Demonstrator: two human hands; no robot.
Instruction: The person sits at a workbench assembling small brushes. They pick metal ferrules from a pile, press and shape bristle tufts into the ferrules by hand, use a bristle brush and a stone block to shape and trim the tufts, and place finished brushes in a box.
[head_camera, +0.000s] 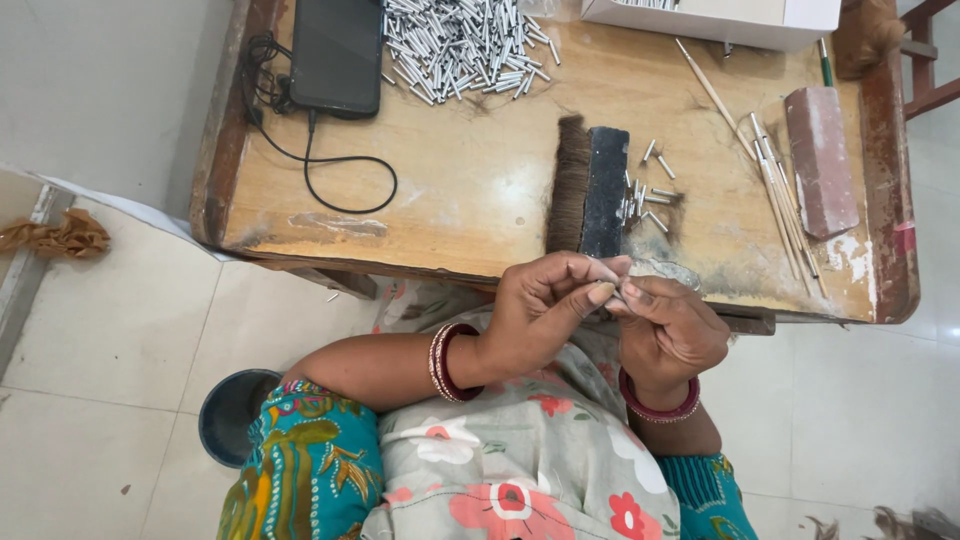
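Observation:
My left hand (545, 305) and my right hand (668, 330) meet at the near edge of a low wooden table (470, 190), fingertips pinched together on a small silver metal tube (617, 293). It is mostly hidden by the fingers. Just beyond the hands lies a bundle of dark hair (570, 185) against a black block (606, 190). A few loose metal tubes (645, 195) lie beside the block. Red bangles ring both wrists.
A large heap of silver tubes (465, 45) sits at the back, next to a black phone (336, 52) with a cable (340, 185). Thin wooden sticks (780, 195), a reddish block (822, 160) and a white box (720, 18) stand at the right. A dark bowl (232, 415) rests on the floor.

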